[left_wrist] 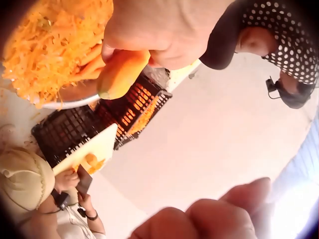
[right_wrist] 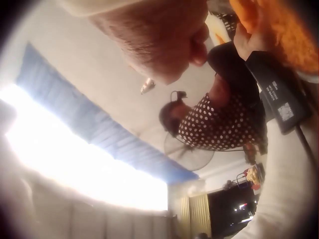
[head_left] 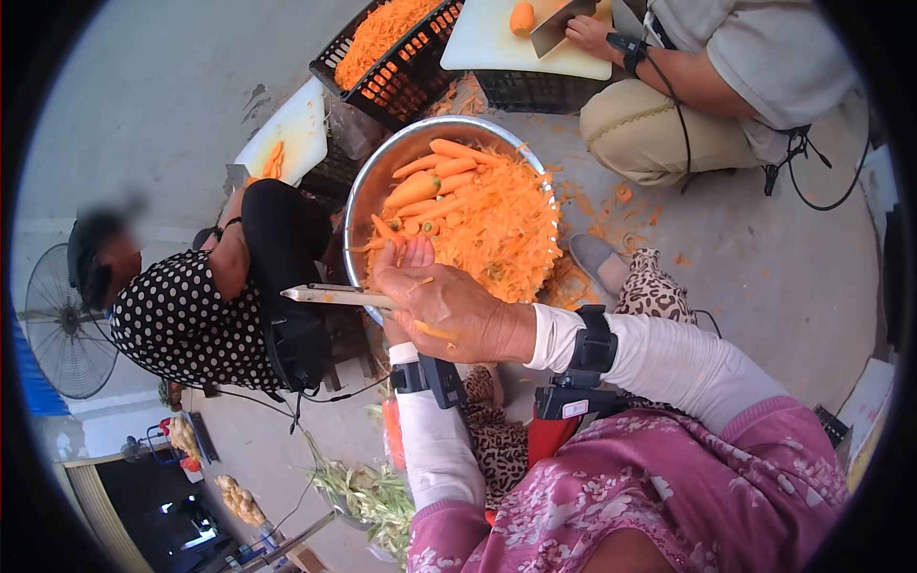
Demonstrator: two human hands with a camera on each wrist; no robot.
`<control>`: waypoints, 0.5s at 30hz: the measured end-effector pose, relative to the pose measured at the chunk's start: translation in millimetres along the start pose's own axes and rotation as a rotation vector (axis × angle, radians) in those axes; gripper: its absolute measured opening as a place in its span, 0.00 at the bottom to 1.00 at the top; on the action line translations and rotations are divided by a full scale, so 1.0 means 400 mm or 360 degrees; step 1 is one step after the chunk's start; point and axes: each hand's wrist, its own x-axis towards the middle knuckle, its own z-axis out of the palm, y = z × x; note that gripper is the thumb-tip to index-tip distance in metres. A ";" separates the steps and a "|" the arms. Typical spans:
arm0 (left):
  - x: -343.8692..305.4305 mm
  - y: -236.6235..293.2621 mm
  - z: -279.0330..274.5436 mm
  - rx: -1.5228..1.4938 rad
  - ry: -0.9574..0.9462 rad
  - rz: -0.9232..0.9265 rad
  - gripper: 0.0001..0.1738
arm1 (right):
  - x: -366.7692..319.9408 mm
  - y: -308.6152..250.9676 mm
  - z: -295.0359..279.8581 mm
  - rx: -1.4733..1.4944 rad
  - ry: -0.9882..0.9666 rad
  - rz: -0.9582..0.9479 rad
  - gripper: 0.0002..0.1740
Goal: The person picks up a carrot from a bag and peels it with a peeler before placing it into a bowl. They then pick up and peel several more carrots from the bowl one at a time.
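In the head view, my right hand [head_left: 463, 310] grips a long, flat, pale metallic tool [head_left: 334, 295], its pointed end out to the left. The tool's working part is hidden by the hand. Orange scraps cling to the back of this hand. Below and beyond it is my left hand [head_left: 413, 254], mostly covered, at the near rim of a large metal bowl [head_left: 355, 205]. The left wrist view shows that hand [left_wrist: 159, 30] holding a thick carrot [left_wrist: 122, 74] by one end. Shredded carrot [head_left: 511, 224] heaps the bowl's right side, with several whole carrots [head_left: 415, 191] at its left.
A black crate [head_left: 406, 81] of shreds stands beyond the bowl. At upper right a person [head_left: 735, 95] works with a cleaver [head_left: 559, 27] on a white board [head_left: 478, 43]. Another person [head_left: 191, 315] sits at left, before a fan [head_left: 62, 315]. Leafy greens [head_left: 368, 497] lie below.
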 end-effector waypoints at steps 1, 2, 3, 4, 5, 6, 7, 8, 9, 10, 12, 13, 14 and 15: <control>-0.010 0.005 0.013 0.0004 -0.0001 -0.0001 0.27 | -0.001 -0.006 -0.007 0.0002 0.0003 0.0000 0.12; -0.024 0.009 0.031 0.0000 0.0110 -0.0039 0.26 | -0.003 -0.013 -0.015 -0.0069 -0.0010 0.0025 0.12; -0.033 0.012 0.037 -0.0003 0.0223 -0.0078 0.25 | -0.003 -0.015 -0.017 -0.0137 -0.0024 0.0052 0.13; -0.033 0.019 0.030 0.0004 0.0227 -0.0081 0.25 | -0.003 -0.009 -0.011 -0.0130 -0.0021 0.0055 0.13; -0.028 0.031 0.020 -0.0027 0.0365 -0.0163 0.22 | -0.003 0.003 -0.002 -0.0107 -0.0001 0.0054 0.13; -0.022 0.045 0.009 -0.0060 0.0502 -0.0243 0.20 | -0.002 0.010 0.005 -0.0086 0.0019 0.0052 0.13; -0.020 0.060 0.002 -0.0060 0.0500 -0.0243 0.20 | 0.001 0.011 0.008 -0.0087 0.0021 0.0051 0.13; -0.019 0.079 -0.003 0.0021 0.0335 -0.0221 0.16 | 0.003 0.013 0.010 0.0043 0.0035 0.0115 0.12; -0.015 0.100 -0.015 0.0099 0.0172 -0.0199 0.13 | 0.004 0.015 0.012 0.0172 0.0047 0.0181 0.11; 0.021 0.118 -0.018 -0.0124 0.0606 -0.0351 0.09 | 0.005 0.017 0.011 0.0168 0.0038 0.0185 0.11; 0.000 0.125 -0.021 -0.0153 0.0845 -0.0022 0.10 | 0.009 0.025 0.002 0.0196 0.0064 0.0331 0.10; -0.017 0.137 0.039 -0.0049 0.0958 0.0154 0.11 | 0.015 0.038 0.007 0.0098 0.0077 0.0431 0.12; -0.032 0.147 0.067 -0.0059 0.0974 0.0159 0.11 | 0.020 0.039 0.002 0.0098 0.0059 0.0434 0.12; -0.045 0.155 0.086 0.0142 0.0855 0.0277 0.11 | 0.022 0.035 -0.010 -0.0024 0.0029 0.0465 0.12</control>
